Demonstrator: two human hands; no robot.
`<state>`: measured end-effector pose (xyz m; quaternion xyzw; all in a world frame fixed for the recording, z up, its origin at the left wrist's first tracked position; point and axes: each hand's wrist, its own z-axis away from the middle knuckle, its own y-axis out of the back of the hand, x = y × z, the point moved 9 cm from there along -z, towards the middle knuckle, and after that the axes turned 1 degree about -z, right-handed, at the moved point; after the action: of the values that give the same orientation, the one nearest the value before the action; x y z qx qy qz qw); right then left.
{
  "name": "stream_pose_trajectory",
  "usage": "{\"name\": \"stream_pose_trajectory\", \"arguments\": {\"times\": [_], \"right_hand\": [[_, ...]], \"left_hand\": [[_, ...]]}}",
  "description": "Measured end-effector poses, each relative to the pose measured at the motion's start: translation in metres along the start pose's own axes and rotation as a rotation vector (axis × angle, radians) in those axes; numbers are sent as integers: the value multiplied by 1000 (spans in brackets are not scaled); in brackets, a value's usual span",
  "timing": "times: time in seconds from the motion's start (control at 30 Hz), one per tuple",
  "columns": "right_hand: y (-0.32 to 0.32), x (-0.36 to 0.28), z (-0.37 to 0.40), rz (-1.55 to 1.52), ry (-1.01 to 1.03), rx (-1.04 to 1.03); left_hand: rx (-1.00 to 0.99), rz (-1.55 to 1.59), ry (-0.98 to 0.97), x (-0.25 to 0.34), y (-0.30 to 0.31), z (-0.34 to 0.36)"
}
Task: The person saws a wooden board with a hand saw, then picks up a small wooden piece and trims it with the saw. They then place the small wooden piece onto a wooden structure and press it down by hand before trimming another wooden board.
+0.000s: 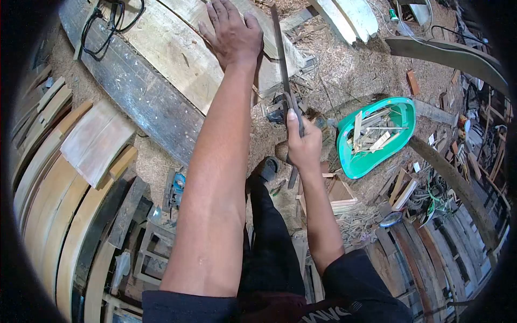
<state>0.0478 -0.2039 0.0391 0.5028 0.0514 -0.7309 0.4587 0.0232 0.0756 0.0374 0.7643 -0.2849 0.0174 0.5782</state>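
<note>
My left hand [234,37] lies flat on a pale wooden board [172,51], its fingers stretched out toward the top of the view. My right hand [304,142] is closed around the dark handle of what looks like a handsaw [280,51], with the thumb along the top of the grip. The long narrow blade, seen nearly edge-on, points up and away beside the board's sawn end. Under the pale boards runs a dark, worn plank [140,89].
A green tub [349,168] of wood offcuts stands on the sawdust-covered floor [344,70] at right. Curved planks [46,231] are stacked at left. A blue power tool [177,185] lies near my feet, and a black cable [99,40] loops over the boards.
</note>
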Motion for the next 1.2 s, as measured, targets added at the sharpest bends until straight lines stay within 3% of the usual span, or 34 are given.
{"name": "stream_pose_trajectory", "arguments": {"times": [0.17,0.3,0.43,0.53,0.57,0.67,0.8,0.93,1.1,1.2], "right_hand": [[9,12,26,13,-2,16],[-1,5,-3,-20,-59,-7],[9,4,32,-8,1,28],[8,8,23,9,-22,19],[8,-8,9,67,77,44],[3,-20,-8,50,18,-1],[17,20,42,-80,2,42],[16,12,6,42,-35,-35],[21,13,13,-260,-22,24],[22,-2,19,-300,120,-16]], "left_hand": [[24,-19,8,-3,-2,-7],[-22,-28,24,-2,-2,1],[3,-2,8,-1,-1,0],[22,-17,4,-1,0,0],[-16,-13,-17,0,-2,0],[-18,-42,44,0,-1,-1],[-38,-56,55,-5,-3,-5],[-38,-25,62,0,0,-1],[-58,-41,59,-3,-4,-2],[-29,-45,60,2,1,-1]]}}
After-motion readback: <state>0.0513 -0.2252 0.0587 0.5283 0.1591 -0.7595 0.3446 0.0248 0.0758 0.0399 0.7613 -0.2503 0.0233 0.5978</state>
